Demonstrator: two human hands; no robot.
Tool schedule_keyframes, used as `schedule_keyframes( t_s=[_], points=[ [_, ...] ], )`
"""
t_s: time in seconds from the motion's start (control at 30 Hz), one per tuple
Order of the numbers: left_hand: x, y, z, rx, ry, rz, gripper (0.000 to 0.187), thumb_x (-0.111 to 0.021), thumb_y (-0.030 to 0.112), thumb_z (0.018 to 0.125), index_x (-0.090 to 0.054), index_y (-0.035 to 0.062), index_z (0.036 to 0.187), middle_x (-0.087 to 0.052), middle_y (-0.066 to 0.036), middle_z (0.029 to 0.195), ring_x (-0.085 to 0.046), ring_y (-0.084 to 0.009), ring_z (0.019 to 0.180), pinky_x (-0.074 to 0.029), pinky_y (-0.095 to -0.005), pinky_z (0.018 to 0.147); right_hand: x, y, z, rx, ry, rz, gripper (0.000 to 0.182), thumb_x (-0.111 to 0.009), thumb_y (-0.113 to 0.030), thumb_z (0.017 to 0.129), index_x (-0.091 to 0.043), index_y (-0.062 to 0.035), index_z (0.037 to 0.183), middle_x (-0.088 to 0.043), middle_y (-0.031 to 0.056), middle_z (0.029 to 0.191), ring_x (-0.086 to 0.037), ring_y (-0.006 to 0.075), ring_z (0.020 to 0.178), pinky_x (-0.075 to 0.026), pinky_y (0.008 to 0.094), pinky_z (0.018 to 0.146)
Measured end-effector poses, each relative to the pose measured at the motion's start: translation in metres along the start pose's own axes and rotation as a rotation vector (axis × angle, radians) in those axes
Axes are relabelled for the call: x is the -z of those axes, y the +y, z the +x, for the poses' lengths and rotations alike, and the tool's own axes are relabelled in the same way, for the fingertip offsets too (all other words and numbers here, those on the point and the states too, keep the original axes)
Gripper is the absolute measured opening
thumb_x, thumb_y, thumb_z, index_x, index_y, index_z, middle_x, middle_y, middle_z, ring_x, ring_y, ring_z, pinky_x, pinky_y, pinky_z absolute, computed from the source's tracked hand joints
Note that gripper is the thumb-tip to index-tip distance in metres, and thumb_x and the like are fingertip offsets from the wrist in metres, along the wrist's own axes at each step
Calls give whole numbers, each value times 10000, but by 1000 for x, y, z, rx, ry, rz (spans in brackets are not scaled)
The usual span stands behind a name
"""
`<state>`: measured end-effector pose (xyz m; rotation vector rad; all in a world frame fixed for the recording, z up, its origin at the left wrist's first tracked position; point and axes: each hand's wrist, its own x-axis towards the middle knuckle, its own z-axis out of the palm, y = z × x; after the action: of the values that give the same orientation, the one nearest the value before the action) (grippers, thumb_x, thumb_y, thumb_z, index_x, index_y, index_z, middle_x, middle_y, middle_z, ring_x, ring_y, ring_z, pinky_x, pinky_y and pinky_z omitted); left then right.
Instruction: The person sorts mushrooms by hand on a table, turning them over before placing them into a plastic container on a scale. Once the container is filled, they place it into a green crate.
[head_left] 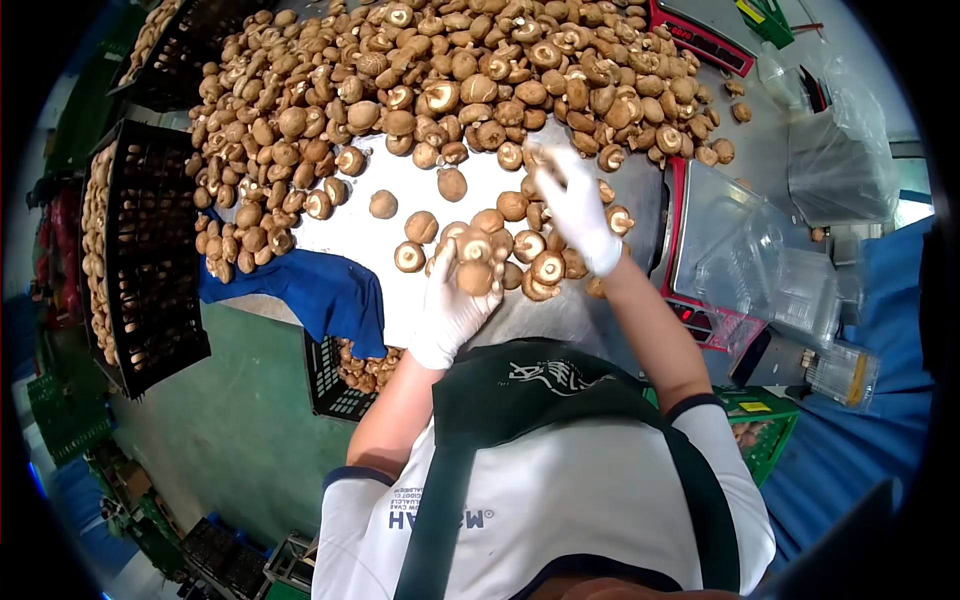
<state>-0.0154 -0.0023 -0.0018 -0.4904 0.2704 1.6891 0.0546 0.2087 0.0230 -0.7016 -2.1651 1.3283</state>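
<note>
Cup your left hand (447, 315) low by the bench's (340, 225) near edge, its fingers and thumb curled round the mushrooms (475, 278), and support them from below so that none roll off. With your right hand (582, 215), blurred over those nearer the right edge, lift gently by the caps; whether it pinches one, you cannot tell. At left, toward the far corner, they heap up, brown and rounded; mid-bench, a few lie singly; at right, some upturned ones show pale gills and stems.
</note>
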Motion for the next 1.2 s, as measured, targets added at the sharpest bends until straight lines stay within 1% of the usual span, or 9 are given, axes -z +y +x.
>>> schedule_keyframes(
  t_s=[0.17, 0.2, 0.33, 0.57, 0.63, 0.77, 0.9, 1.1, 1.2],
  points=[
    [-6, -6, -12, -108, 168, 313, 440, -463, 421, 988, -515, 82, 1263, -624, -146, 1050, -619, -225, 862, -539, -338, 734, -33, 45, 104, 154, 143, -354, 394, -555, -212, 900, -575, -49, 1258, -599, 169, 1207, -559, 320, 1116, -437, 421, 983],
    [-4, -7, -12, -137, 168, 353, 424, -463, 390, 986, -513, 64, 1253, -624, -145, 1054, -623, -231, 867, -540, -345, 742, -45, 59, 107, 122, -4, -437, 468, -562, -237, 908, -520, -48, 1334, -550, 193, 1295, -489, 349, 1224, -361, 413, 1085],
    [0, -10, -9, -156, 230, 350, 416, -458, 365, 986, -508, 36, 1237, -630, -148, 1070, -627, -243, 873, -540, -353, 733, -65, 65, 54, 59, -106, -555, 547, -629, -213, 862, -466, -119, 1376, -410, 160, 1430, -427, 376, 1264, -359, 459, 1081],
    [3, -11, -4, -110, 269, 473, 418, -456, 364, 981, -501, 78, 1283, -616, -84, 1161, -618, -210, 1014, -519, -363, 804, -17, 52, 0, 220, -169, -517, 279, -635, -186, 825, -647, -96, 1089, -567, 128, 1248, -511, 373, 1152, -420, 472, 996],
    [-5, -13, -7, -135, 270, 469, 421, -458, 359, 984, -492, 89, 1306, -604, -83, 1187, -616, -211, 1016, -518, -359, 805, -7, 48, 12, 109, -261, -334, 177, -623, -202, 842, -662, -58, 937, -660, 117, 945, -590, 345, 986, -462, 432, 911],
    [-3, -12, -10, -155, 179, 523, 420, -458, 342, 993, -476, 101, 1336, -595, -85, 1204, -615, -214, 1013, -516, -352, 800, -27, 32, 72, 128, -54, -314, 298, -632, -212, 866, -656, -65, 1125, -650, 133, 1126, -595, 283, 1045, -460, 386, 943],
    [-3, -11, -9, -192, 252, 466, 399, -452, 329, 1000, -490, 92, 1320, -600, -94, 1194, -616, -223, 1013, -514, -349, 792, -77, 35, 120, 125, -157, -736, 641, -675, -275, 823, -452, -144, 1409, -418, 185, 1442, -400, 376, 1289, -370, 422, 1079],
    [-7, -8, -10, -232, 286, 322, 414, -459, 350, 996, -497, 97, 1321, -604, -94, 1191, -612, -225, 1019, -507, -370, 802, -71, 29, 89, -45, -332, -624, 591, -591, -216, 830, -431, -163, 1397, -438, 176, 1394, -467, 351, 1222, -419, 416, 1034],
    [-8, -3, -7, -217, 257, 378, 410, -460, 356, 997, -499, 108, 1320, -604, -97, 1189, -611, -221, 1013, -503, -379, 825, -66, 48, 63, -77, -442, -311, 653, -681, -230, 756, -466, -151, 1367, -472, 192, 1350, -488, 363, 1226, -408, 425, 1045]
  ],
)
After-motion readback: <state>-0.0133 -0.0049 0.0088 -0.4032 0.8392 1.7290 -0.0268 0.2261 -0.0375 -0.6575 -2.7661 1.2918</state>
